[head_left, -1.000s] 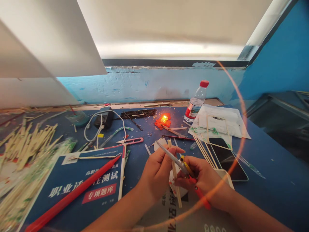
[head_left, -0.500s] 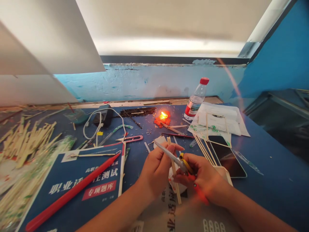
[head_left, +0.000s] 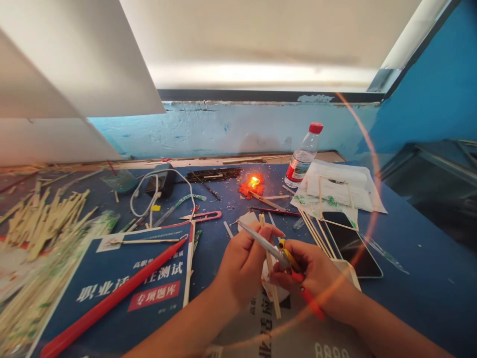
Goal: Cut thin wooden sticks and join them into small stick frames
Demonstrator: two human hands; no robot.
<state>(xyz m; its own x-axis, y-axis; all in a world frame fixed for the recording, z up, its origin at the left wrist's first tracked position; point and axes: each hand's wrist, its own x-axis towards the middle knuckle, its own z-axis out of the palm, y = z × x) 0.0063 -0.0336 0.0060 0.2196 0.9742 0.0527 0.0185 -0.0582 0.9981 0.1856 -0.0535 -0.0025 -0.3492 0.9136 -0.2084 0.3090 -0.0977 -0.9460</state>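
Two thin wooden sticks [head_left: 275, 293], side by side and slanting, are pinched in my left hand [head_left: 244, 253]. Closed around the handle of a knife [head_left: 266, 244], my right hand [head_left: 316, 266] is just to the right of them. The knife has a long silver blade and yellow and red handle parts. Its blade lies across the sticks near my left fingers, tip to the upper left. Fingers hide part of the sticks and handle. Below the hands is a grey printed cover [head_left: 246, 328].
A candle flame [head_left: 254, 182] burns on a red base behind my hands. A water bottle [head_left: 301, 156], papers [head_left: 345, 181] and a phone [head_left: 354, 248] are to the right. Left are a blue book [head_left: 100, 273], a red tapered rod [head_left: 115, 296], pink-handled snips [head_left: 204, 216] and stick piles [head_left: 48, 219].
The whole view has shifted slightly. Both hands keep nearly the same pose, with the knife blade still across the sticks.
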